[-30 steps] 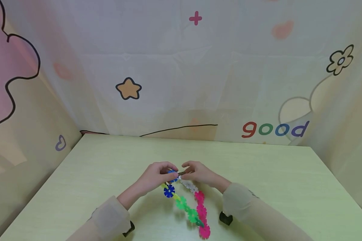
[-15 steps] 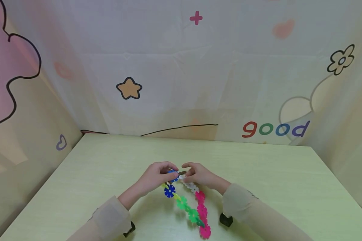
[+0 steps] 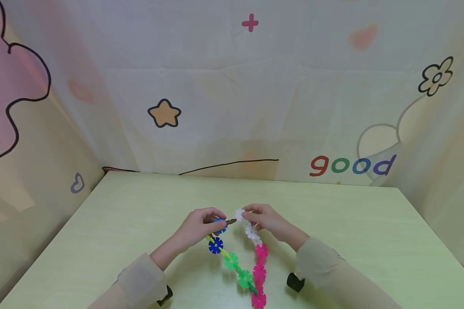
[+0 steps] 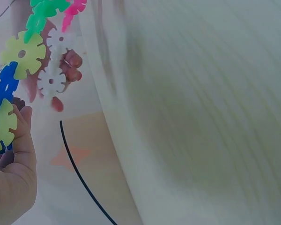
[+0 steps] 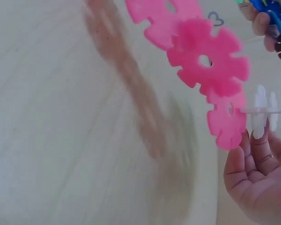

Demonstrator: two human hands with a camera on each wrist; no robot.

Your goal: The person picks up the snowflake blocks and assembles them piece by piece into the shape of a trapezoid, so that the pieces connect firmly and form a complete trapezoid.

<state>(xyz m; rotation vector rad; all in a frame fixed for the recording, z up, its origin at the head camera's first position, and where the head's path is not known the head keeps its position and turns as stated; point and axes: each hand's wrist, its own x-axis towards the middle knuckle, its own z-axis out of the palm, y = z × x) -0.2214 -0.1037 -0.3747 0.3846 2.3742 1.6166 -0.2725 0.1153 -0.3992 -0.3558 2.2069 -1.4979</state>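
Observation:
A chain of slotted snowflake discs hangs between both hands, dipping toward the front. My left hand (image 3: 199, 227) pinches one end at a blue disc (image 3: 221, 225); a brown disc (image 3: 231, 221) sticks out beyond it, pointing right. At the other end, my right hand (image 3: 268, 219) pinches a white disc (image 3: 239, 214) between thumb and fingers. A small gap separates the brown and white discs. Pink discs (image 5: 208, 58) hang below the white ones; green discs (image 3: 245, 278), yellow discs (image 4: 22, 54) and dark blue ones make up the left side. Left fingertips are partly hidden in the left wrist view.
Beneath the hands lies a pale wooden tabletop (image 3: 139, 206). A printed curtain (image 3: 216, 86) rises behind it and along both sides. Dark wrist devices, such as the black block (image 3: 295, 282), show under the cuffs.
My right hand has shifted right and slightly up, away from the brown disc, bringing the white end of the chain into view. The left hand has stayed almost still.

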